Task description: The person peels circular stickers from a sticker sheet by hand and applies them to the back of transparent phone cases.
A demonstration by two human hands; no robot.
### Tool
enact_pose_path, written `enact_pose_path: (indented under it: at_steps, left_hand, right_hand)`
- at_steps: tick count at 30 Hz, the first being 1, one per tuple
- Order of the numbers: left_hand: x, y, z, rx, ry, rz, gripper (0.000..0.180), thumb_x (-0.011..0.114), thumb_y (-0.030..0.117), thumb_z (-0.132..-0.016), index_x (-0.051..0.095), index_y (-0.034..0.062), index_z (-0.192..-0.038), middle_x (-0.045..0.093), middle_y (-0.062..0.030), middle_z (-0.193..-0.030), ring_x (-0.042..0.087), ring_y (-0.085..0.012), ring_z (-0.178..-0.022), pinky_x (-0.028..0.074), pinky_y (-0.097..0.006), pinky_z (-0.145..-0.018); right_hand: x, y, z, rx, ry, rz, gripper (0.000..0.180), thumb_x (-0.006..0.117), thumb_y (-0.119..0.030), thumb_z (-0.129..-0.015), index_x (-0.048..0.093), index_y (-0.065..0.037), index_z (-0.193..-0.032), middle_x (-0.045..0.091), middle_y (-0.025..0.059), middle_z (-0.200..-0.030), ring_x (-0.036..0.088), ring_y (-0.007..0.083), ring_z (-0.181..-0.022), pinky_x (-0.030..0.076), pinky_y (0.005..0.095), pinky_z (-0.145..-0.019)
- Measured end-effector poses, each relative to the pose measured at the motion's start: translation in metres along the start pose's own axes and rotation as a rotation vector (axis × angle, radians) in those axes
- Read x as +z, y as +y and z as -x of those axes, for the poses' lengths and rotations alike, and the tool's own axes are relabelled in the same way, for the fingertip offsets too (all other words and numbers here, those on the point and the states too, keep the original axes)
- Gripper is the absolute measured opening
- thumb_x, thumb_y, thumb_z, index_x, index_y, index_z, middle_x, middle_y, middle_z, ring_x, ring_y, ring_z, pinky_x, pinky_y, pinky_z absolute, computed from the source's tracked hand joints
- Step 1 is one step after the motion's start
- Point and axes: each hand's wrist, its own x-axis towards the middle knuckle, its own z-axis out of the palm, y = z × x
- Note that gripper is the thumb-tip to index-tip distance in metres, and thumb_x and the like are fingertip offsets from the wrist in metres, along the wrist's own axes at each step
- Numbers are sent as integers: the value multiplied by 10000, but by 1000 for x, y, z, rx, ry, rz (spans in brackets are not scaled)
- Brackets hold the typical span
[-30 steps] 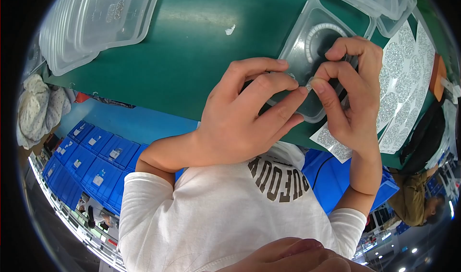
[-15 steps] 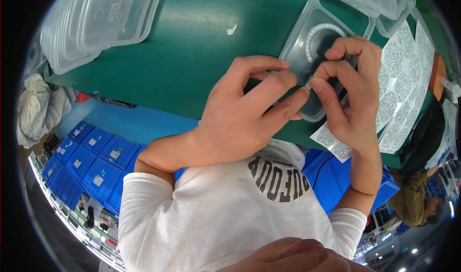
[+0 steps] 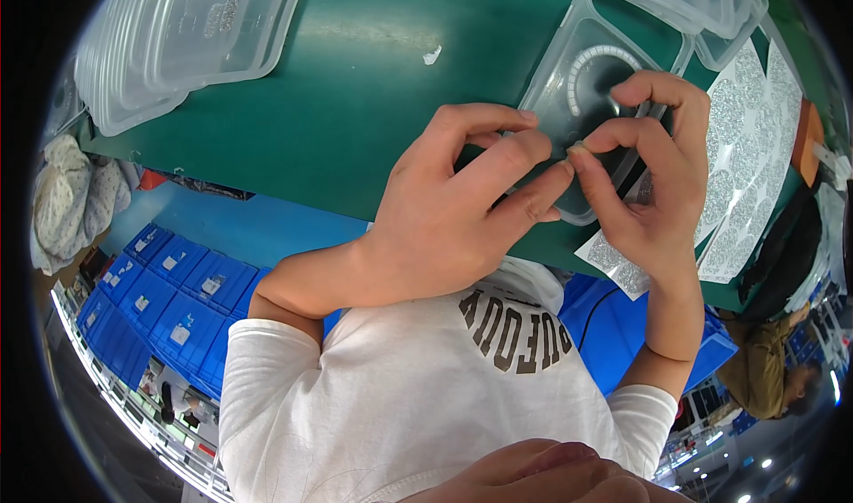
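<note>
Over the near end of a clear plastic tray (image 3: pixel 544 67), my two hands meet almost fingertip to fingertip. My right hand (image 3: pixel 653 170) pinches a tiny clear piece (image 3: pixel 577 148) between thumb and forefinger; its other fingers curl above the tray. My left hand (image 3: pixel 466 201) is bent palm down, with its forefinger tip touching the right thumb tip by that piece. The left thumb shows only partly beneath the forefinger, so whatever is between them is hidden. Inside the tray lies a curved white segmented strip (image 3: pixel 576 81).
Sheets of silver glitter stickers (image 3: pixel 737 170) lie to the right of the tray. Nested clear plastic trays (image 3: pixel 169 50) stand at the far left, with more clear trays (image 3: pixel 697 1) at the far right. A white scrap (image 3: pixel 432 56) rests on the green table (image 3: pixel 355 112). Blue bins (image 3: pixel 178 299) sit below left.
My right hand has shifted slightly, its thumb straightening and its forefinger tip closing over the small clear piece, which shows less now. My left hand stays almost still.
</note>
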Motion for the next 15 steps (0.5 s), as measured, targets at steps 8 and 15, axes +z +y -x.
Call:
enact_pose_path:
  at_steps: [8, 15]
  left_hand:
    - [0, 1, -1, 16, -8, 19, 454, 827, 178, -656, 733, 104, -1094, 611, -59, -1008, 561, -313, -1030, 480, -363, -770]
    - [-7, 10, -9, -74, -82, -13, 579, 799, 161, -689, 650, 89, -1243, 565, -83, -1066, 535, -318, -1031, 460, -399, -832]
  right_hand:
    - [-8, 18, 0, 68, 156, -389, 396, 783, -4, -721, 611, 2, -1077, 570, 150, -1170, 559, 232, -1080, 435, 315, -927]
    - [-3, 15, -2, 70, 183, -356, 352, 744, 35, -745, 621, -21, -1070, 581, 119, -1136, 564, 213, -1046, 435, 303, -907]
